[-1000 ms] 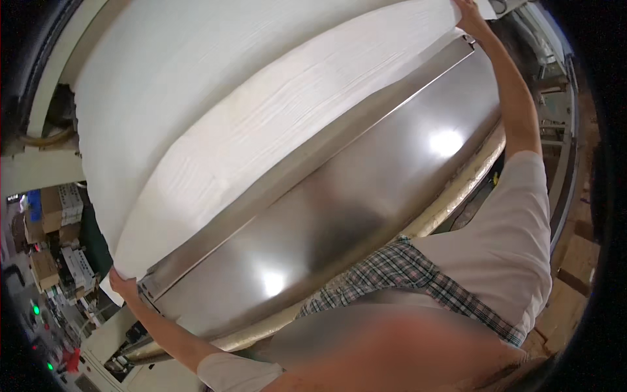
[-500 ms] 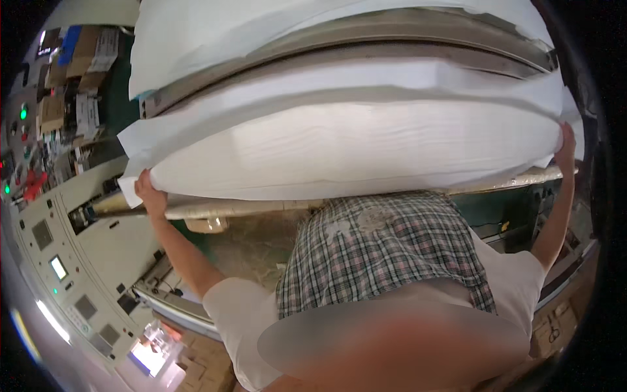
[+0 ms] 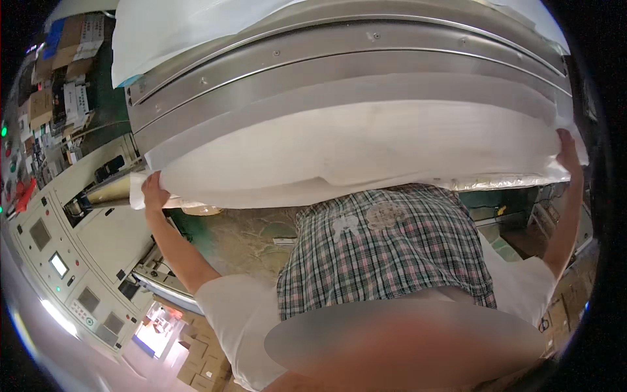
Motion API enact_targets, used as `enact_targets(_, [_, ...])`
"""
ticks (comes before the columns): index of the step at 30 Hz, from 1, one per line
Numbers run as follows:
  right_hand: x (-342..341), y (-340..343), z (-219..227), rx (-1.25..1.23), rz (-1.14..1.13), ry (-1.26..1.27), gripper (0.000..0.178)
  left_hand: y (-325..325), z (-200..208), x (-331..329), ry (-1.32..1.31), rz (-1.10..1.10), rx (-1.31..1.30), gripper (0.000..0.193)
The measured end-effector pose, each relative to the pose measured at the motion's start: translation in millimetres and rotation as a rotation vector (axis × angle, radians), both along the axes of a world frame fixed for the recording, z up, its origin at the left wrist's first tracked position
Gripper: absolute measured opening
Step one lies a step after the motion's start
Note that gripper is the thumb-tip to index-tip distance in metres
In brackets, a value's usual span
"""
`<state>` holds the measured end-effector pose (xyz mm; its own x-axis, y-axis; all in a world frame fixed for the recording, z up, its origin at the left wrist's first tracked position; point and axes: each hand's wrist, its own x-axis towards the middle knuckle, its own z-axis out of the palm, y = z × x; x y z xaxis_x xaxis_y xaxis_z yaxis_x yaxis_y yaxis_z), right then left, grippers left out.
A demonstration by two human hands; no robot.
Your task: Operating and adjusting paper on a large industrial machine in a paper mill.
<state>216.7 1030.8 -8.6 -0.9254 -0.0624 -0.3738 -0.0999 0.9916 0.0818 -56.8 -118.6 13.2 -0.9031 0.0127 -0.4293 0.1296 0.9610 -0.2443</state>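
A wide length of white sheet material point(image 3: 353, 140) stretches across in front of me, bulging in the middle and close to the apron at my waist. My left hand point(image 3: 155, 189) has its fingers curled over the left end. At the far right end my right hand point(image 3: 568, 150) grips the same material, its fingers partly hidden by the edge. Beneath the material's far side a thinner, translucent white layer point(image 3: 418, 86) lies against a metal plate point(image 3: 294, 65) with screws. I cannot tell whether the white material is one sheet or several.
More white sheeting point(image 3: 176, 42) lies beyond the metal plate. A long bar wrapped in shiny film point(image 3: 509, 181) runs under the near edge. To the left stands a pale control cabinet point(image 3: 85, 255), with cardboard boxes point(image 3: 75, 49) behind it. Other cartons point(image 3: 206, 356) sit at lower left.
The white material's far edge has drawn back toward me, baring much more of the metal plate. Both hands keep their hold on the ends, and the view has shifted slightly.
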Motion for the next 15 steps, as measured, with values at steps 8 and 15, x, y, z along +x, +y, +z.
enact_targets(8, [-196, 11, -95, 0.488, -0.074, -0.608, 0.036, 8, -68, -134, -0.320, 0.223, 0.180, 0.038])
enact_targets(15, [-163, 132, -95, 0.044, -0.180, -0.167, 0.038, 41, -63, -92, -0.088, 0.107, 0.335, 0.033])
